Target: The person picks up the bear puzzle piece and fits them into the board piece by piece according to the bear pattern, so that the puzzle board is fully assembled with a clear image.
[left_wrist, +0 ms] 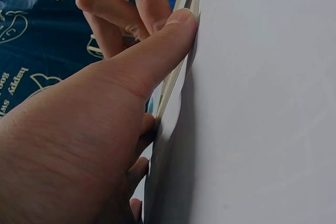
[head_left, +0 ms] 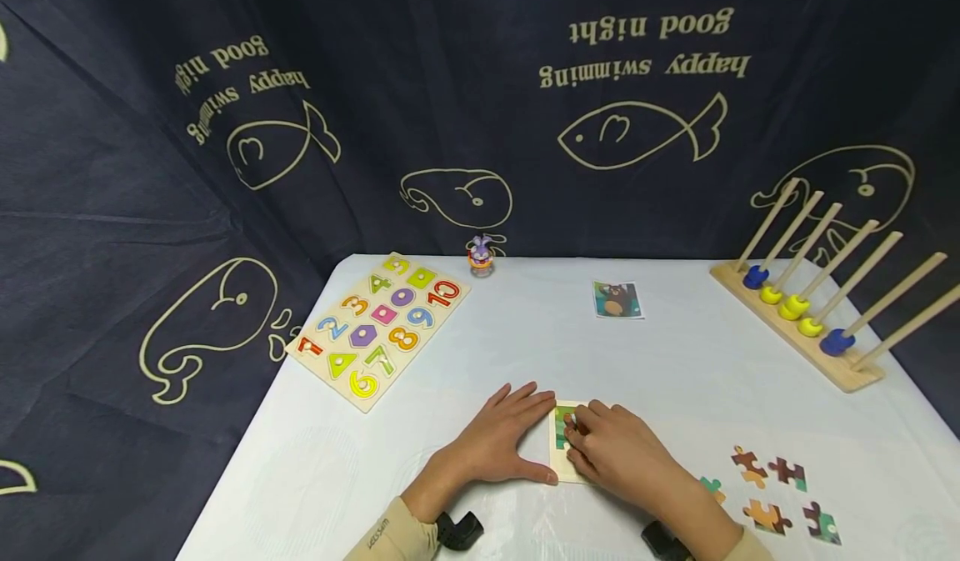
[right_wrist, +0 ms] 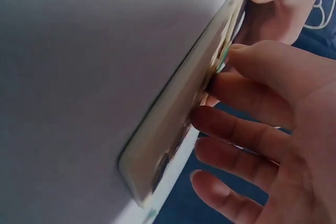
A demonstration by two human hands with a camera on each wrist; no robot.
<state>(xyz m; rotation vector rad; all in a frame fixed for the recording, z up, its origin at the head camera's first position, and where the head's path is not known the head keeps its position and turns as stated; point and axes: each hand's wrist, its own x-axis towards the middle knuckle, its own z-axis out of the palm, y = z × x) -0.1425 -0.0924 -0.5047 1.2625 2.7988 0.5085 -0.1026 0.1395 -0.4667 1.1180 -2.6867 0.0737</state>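
A small wooden puzzle board (head_left: 572, 466) lies on the white table between the two hands, some green picture showing in its frame. Along its left side my left hand (head_left: 504, 438) rests with thumb and forefinger spread, touching the rim; the left wrist view shows the thumb (left_wrist: 157, 43) against the edge. Over the board, my right hand (head_left: 626, 457) has its fingers bent and pinches a puzzle piece with a green edge (right_wrist: 224, 57) between thumb and forefinger. Most of that piece is hidden by the fingers. Several loose jigsaw pieces (head_left: 767, 517) lie to the right.
A picture card (head_left: 618, 300) of a bear lies farther back. At the left is a number-and-shape board (head_left: 365, 303); a small rabbit figure (head_left: 481, 257) stands behind. A peg stand (head_left: 795, 328) with blue and yellow beads occupies the right. Dark printed cloth (head_left: 450, 111) hangs behind the table.
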